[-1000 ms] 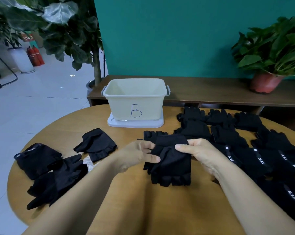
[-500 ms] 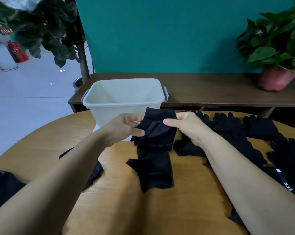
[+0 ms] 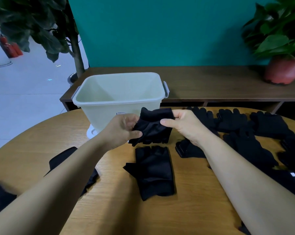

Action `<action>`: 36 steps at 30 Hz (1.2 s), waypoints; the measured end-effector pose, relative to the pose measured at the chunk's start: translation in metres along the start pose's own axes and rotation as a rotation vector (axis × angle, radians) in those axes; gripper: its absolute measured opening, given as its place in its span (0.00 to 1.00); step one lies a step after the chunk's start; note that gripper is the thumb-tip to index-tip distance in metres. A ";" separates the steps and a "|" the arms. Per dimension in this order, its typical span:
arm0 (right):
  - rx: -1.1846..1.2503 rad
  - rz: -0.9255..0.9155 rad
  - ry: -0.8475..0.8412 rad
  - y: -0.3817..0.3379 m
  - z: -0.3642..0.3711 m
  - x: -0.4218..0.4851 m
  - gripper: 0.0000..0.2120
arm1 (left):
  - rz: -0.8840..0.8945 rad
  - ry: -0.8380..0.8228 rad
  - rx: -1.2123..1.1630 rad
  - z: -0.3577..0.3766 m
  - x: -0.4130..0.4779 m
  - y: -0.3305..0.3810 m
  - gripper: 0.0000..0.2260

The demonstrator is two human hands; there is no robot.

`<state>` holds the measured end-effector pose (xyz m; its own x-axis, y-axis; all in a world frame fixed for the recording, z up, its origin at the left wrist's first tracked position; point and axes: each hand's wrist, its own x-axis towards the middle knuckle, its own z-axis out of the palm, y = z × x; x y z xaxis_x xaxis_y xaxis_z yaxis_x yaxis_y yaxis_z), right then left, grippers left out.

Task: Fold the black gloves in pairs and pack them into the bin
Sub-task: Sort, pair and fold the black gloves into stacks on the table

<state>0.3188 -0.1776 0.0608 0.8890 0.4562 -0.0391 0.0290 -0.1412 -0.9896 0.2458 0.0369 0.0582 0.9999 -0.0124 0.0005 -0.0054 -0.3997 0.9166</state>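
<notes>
Together, the left hand [image 3: 124,128] and right hand [image 3: 182,126] pinch a folded black glove [image 3: 153,128] by its two sides, forearms reaching forward, holding it off the table [image 3: 185,209] just before the bin [image 3: 119,106]. Another glove [image 3: 154,173] lies flat between the forearms. More gloves [image 3: 245,129] crowd the right edge; bare wood shows nearer the person.

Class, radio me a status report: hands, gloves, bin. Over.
Left hand and right hand both pinch lifted glove, off the table. Second glove flat below. Bin behind, nothing seen inside or blocking.
</notes>
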 end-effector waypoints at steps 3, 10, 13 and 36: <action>0.005 0.019 -0.029 0.010 0.002 -0.011 0.09 | 0.021 -0.026 0.054 0.004 -0.009 -0.006 0.12; -0.112 -0.037 -0.082 0.031 0.006 -0.049 0.09 | 0.142 -0.045 0.394 0.018 -0.039 -0.032 0.09; -0.467 -0.072 0.001 0.046 0.009 -0.070 0.12 | 0.291 -0.006 0.782 0.026 -0.052 -0.049 0.15; -1.338 -0.560 0.013 0.085 0.044 -0.119 0.15 | 0.569 0.280 1.259 0.029 -0.075 -0.078 0.18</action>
<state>0.1955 -0.2047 -0.0247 0.6219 0.7191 0.3100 0.7577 -0.6525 -0.0063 0.1707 0.0425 -0.0251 0.8257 -0.3271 0.4595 -0.2613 -0.9438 -0.2023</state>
